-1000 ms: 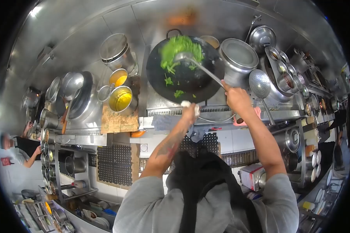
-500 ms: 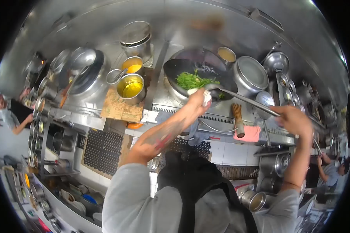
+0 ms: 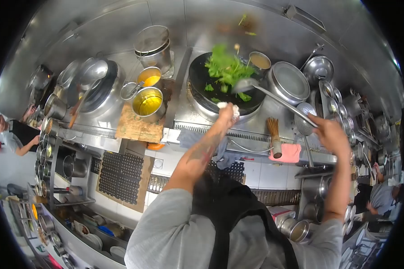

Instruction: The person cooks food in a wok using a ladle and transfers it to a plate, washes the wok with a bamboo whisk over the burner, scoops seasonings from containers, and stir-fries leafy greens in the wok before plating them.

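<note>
My left hand is closed on a folded white cloth at the near rim of a black wok. The wok sits on the burner. Leafy greens fly above it, blurred by motion, with a few pieces still low in the wok. Wrapped round the handle end of a long metal ladle, my right hand holds it out over the wok's right side. The ladle's bowl is just beneath the flying greens.
Left of the wok stand two pots of yellow liquid and a strainer on a pot. On the right are a lidded steel pot, a bamboo brush, a pink cloth and a perforated ladle. Co-workers stand at both sides.
The greens have gone from lying in the wok to flying up above it. The wok's tilt has changed. My right hand has shifted slightly left and down with the ladle.
</note>
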Available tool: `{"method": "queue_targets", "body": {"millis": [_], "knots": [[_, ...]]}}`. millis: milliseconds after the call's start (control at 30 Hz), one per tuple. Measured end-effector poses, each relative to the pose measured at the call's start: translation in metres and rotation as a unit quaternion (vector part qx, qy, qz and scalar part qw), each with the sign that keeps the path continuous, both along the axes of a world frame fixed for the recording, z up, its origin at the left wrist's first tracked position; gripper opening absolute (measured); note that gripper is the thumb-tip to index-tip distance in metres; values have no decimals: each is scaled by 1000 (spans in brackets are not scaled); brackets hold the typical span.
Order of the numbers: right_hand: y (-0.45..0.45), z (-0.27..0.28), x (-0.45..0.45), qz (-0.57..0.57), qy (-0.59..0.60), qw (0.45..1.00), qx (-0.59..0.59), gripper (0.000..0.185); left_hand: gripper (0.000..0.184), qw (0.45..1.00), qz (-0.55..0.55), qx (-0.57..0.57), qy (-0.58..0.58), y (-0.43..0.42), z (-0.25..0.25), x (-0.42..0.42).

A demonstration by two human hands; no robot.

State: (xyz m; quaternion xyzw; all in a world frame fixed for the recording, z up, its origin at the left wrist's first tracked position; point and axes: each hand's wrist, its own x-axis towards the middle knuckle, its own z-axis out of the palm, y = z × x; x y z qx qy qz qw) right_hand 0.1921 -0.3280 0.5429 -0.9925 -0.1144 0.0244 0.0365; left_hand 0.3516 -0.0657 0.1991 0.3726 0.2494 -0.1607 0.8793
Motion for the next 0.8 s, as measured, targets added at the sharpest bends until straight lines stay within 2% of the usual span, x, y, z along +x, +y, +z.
{"method": "queue_targets", "body": {"millis": [33,67,167,200,267,300,333,367,400,433,467,533,567,600,633,667,700,733,767,800], "knots": [[-4,24,-8,19,1,999,-41,50,24,1000,-7,-9,24,6,11,5],[-6,41,-13,41,1,996,-82,49,29,999,-25,-47,-4,15,15,-8],[-16,37,-18,28,-15,990,-136,50,28,991,-61,-101,-70,31,31,-63],[-25,12,-6,24,-4,990,-140,49,28,991,-68,-98,-64,32,31,-81],[-36,-67,30,37,-28,992,-113,51,26,993,-93,-15,-69,34,32,-107],[-31,-110,53,8,40,995,-95,51,26,993,-97,-12,-64,34,28,-117],[-40,-170,76,28,50,998,17,52,28,992,-109,-1,-62,35,22,-124],[-42,-230,92,56,1,990,133,52,30,991,-121,10,-61,39,16,-128],[-45,-262,102,85,-50,965,245,52,36,990,-127,-54,-40,47,3,-133],[-26,-252,94,-75,71,920,377,52,36,989,-131,-51,-42,52,11,-138],[9,-240,80,-233,190,819,489,52,39,992,-103,-70,-33,56,23,-146],[57,-266,75,-245,126,825,493,53,43,993,-82,-87,-16,63,27,-157],[83,-276,78,-243,91,846,465,55,47,992,-83,-90,-36,68,24,-160],[96,-282,84,-240,55,865,436,57,51,990,-84,-94,-56,71,23,-162],[84,-275,96,-244,53,862,441,57,51,990,-90,-90,-56,71,26,-161],[65,-259,110,-241,179,761,575,56,54,990,-92,-78,-72,71,32,-161],[48,-244,115,-226,299,626,684,55,56,990,-91,-67,-85,70,39,-161],[38,-228,111,-218,295,610,703,44,59,989,-101,-67,-83,69,48,-157],[41,-221,114,-218,294,607,706,44,59,989,-103,-63,-83,64,61,-150],[49,-215,118,-213,233,693,648,39,60,991,-91,-91,-44,57,73,-138]]}}
